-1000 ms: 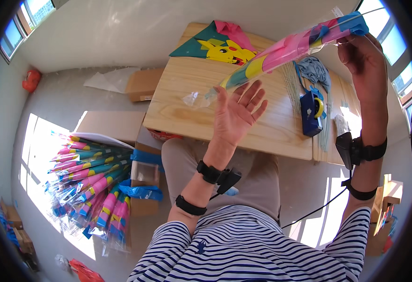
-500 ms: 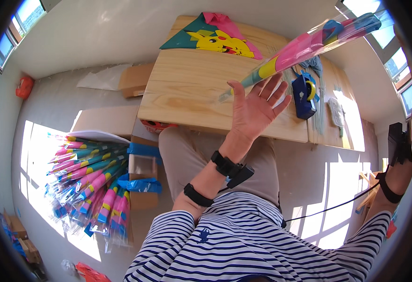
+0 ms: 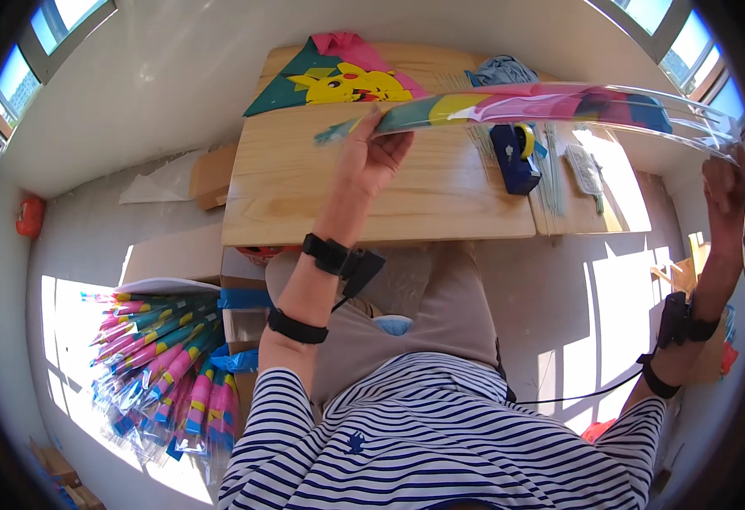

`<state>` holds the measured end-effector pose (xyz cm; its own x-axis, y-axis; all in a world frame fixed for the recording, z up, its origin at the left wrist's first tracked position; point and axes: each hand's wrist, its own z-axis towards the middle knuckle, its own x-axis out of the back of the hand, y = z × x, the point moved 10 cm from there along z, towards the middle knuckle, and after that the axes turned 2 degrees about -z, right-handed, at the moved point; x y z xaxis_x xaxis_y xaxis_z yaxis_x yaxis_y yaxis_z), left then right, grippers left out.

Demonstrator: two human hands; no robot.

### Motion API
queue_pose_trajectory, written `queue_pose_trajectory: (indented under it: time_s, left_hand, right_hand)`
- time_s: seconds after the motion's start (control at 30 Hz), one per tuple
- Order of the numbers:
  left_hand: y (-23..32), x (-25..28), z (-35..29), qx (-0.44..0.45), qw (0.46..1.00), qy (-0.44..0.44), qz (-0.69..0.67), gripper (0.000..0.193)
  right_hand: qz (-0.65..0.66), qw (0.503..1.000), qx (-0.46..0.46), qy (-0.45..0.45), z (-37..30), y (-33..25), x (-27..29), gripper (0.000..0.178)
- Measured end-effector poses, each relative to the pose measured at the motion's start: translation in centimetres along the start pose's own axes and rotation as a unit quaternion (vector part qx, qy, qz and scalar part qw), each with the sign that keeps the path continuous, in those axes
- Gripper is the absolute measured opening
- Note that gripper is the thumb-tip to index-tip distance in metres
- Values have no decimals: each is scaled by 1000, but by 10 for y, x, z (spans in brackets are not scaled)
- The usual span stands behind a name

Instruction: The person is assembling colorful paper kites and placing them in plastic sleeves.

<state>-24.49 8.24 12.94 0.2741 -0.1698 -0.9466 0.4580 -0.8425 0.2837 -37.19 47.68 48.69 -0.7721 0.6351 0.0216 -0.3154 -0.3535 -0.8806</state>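
Across the upper right of the frame, the rolled cloth in its clear sleeve runs nearly level—narrow end against my left hand, thumb up, fingers half-curled beneath; whether they grip, I can't tell. My right hand, raised at the right edge, pinches the sleeve's far end.

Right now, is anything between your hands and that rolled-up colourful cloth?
Yes, the clear plastic sleeve around the rolled cloth. The left hand is at its narrow teal end, the right hand by the sleeve's far, see-through end. Nothing else visible stands in the way.
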Motion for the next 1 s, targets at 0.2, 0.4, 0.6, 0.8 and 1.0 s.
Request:
queue_pose_trajectory:
  time_s: [0.2, 0.4, 0.6, 0.8, 1.0]
  left_hand:
    - [171, -7, 110, -182, 946, 103, 249, 50]
    - [97, 77, 58, -336, 664, 170, 646, 57]
    - [7, 111, -31, -293, 527, -7, 798, 41]
    - [-34, 95, -32, -278, 460, -92, 838, 44]
    - [-53, 108, -17, -231, 381, -138, 885, 44]
  right_hand:
    - [96, 966, -191, 147, -58, 250, -63, 8]
    - [164, 844, -472, 196, -113, 512, -180, 13]
    - [80, 800, -591, 63, -159, 552, -217, 25]
    - [-210, 910, -357, 22, -130, 504, -186, 15]
    - [-391, 918, -44, -52, -88, 466, -241, 7]
